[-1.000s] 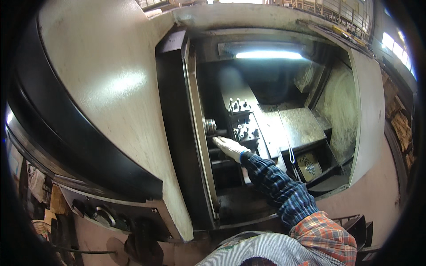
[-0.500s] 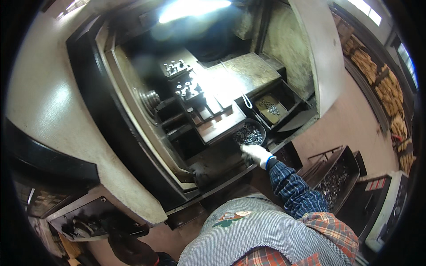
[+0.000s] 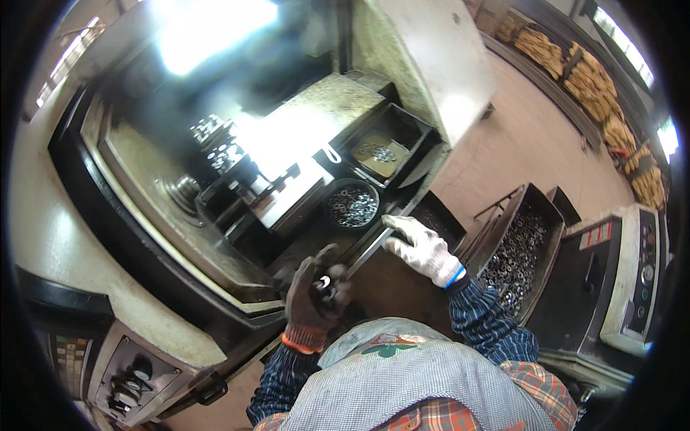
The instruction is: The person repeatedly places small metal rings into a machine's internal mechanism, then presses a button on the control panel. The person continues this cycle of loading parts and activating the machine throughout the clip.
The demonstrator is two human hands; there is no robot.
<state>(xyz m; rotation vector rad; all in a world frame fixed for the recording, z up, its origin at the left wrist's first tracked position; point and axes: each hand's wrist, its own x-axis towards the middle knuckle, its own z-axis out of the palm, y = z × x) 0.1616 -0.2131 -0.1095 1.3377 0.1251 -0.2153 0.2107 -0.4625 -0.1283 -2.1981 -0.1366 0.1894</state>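
Metal piece (image 3: 325,281), below-left of the bowl (image 3: 377,206): the left hand (image 3: 307,298) was curled around it. It looked stiff, light, probably slippery; its outer edge suited gripping. Whether the right hand (image 3: 420,249), below-right, gripped the strip (image 3: 371,252), I couldn't tell.

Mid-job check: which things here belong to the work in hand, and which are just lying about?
Likely the job's:
shiny metal piece, in the left hand
round pan of small metal rings, near the right hand
lathe chuck

Apparently just nearby:
tan bundles
second machine's control panel
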